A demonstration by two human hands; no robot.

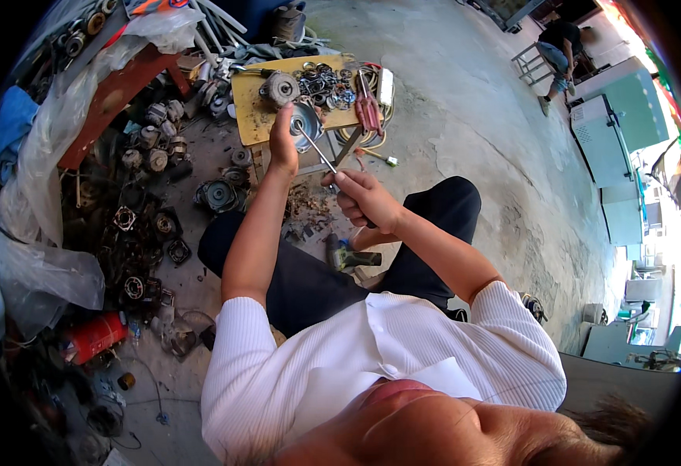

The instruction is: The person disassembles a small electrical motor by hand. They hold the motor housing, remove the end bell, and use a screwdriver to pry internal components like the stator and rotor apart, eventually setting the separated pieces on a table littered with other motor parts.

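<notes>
My left hand (283, 141) is closed on a round, dished metal part (306, 116), holding it upright at the near edge of a low table with a yellow top (249, 116). My right hand (368, 200) grips a screwdriver (323, 158), whose shaft slants up and left to the middle of the round part. Whether its tip touches a screw is too small to tell. Behind the part, a wound motor core (281, 88) sits on the yellow top. Beside it lie many metal rings and small parts (326, 84). Red-handled tools (368, 109) lie at the right edge.
A white power strip (386, 87) and cables lie right of the table. Between my legs is a green cordless drill (343, 253). Motor parts (148, 147), plastic sheeting (41, 268) and a red cylinder (96, 337) crowd the left. Another person (559, 50) sits far right near pale cabinets (603, 140).
</notes>
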